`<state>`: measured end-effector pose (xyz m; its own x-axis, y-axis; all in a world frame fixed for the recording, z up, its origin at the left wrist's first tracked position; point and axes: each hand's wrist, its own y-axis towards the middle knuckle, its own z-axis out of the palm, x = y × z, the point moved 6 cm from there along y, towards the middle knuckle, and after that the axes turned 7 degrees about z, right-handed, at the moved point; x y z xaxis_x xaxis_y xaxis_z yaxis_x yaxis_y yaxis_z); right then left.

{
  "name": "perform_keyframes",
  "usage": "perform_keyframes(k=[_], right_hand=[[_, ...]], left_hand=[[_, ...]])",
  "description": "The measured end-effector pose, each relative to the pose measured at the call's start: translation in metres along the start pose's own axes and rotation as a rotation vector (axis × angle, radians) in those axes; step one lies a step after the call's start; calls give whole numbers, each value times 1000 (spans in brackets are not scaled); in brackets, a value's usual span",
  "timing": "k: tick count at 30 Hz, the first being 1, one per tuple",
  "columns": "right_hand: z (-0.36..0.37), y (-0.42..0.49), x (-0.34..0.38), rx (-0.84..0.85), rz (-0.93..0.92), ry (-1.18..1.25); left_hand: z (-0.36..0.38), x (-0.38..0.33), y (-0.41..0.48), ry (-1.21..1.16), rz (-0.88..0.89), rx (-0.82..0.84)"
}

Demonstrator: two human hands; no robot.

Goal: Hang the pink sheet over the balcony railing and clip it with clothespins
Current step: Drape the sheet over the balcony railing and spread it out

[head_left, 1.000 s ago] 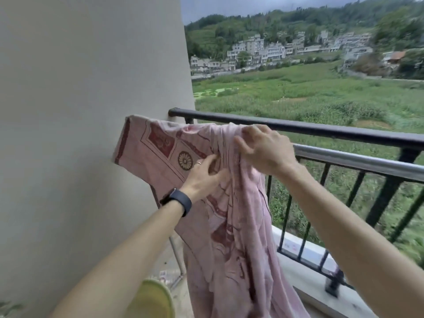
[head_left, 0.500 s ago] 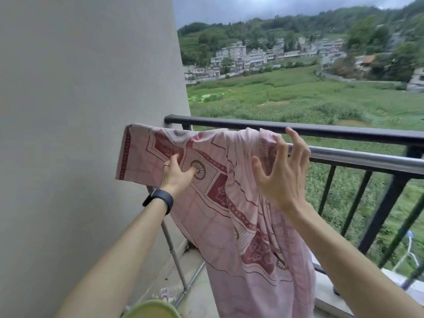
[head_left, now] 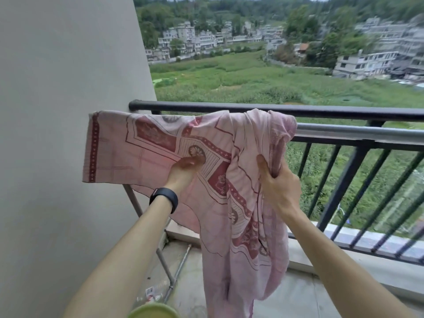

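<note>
Pink sheet (head_left: 146, 154) of thin cloth, printed with dark red borders and round medallions, is gathered into a thick fold inside the right hand (head_left: 278, 183). The fingers and thumb of this hand are curled tightly round the bunched cloth, near the right edge of the sheet. At 9 o'clock from it, the left hand (head_left: 183, 172) lies against the flat printed part of the sheet. This hand is blurred, so I cannot tell if its fingers pinch the cloth or only press on it. A black wristband (head_left: 164, 199) sits on the left wrist.

The sheet hangs over the dark metal balcony railing (head_left: 344, 114) at 12 o'clock from both hands. Its left part is spread wide, and its right part falls down in long folds toward 6 o'clock. A grey metal bar (head_left: 367, 133) comes out from under the sheet at 3 o'clock. A plain beige wall (head_left: 64, 92) stands at 9 o'clock, just beside the sheet's left edge. Thin grey metal legs (head_left: 160, 253) stand under the sheet on the concrete floor (head_left: 298, 292). A round yellow-green object (head_left: 153, 312) shows at 6 o'clock, at the picture's bottom edge.
</note>
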<state>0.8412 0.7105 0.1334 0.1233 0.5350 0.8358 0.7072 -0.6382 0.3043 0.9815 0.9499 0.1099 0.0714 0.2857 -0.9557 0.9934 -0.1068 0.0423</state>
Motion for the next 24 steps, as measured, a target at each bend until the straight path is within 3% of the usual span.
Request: perform_keyframes(k=[3, 5, 10, 15, 21, 24], right_hand=[[-3, -10, -1, -36, -15, 9], [-4, -18, 0, -18, 7, 113], [-10, -34, 2, 63, 42, 309], [-20, -44, -12, 138, 58, 294], [-46, -44, -27, 91, 19, 224], [-59, -45, -52, 107, -20, 184]], left_hand=[[6, -11, -7, -21, 70, 3], [17, -15, -12, -51, 65, 79], [35, -25, -36, 5, 74, 78], [82, -48, -87, -80, 169, 257], [63, -37, -122, 168, 391, -132], [40, -11, -151, 218, 453, -243]])
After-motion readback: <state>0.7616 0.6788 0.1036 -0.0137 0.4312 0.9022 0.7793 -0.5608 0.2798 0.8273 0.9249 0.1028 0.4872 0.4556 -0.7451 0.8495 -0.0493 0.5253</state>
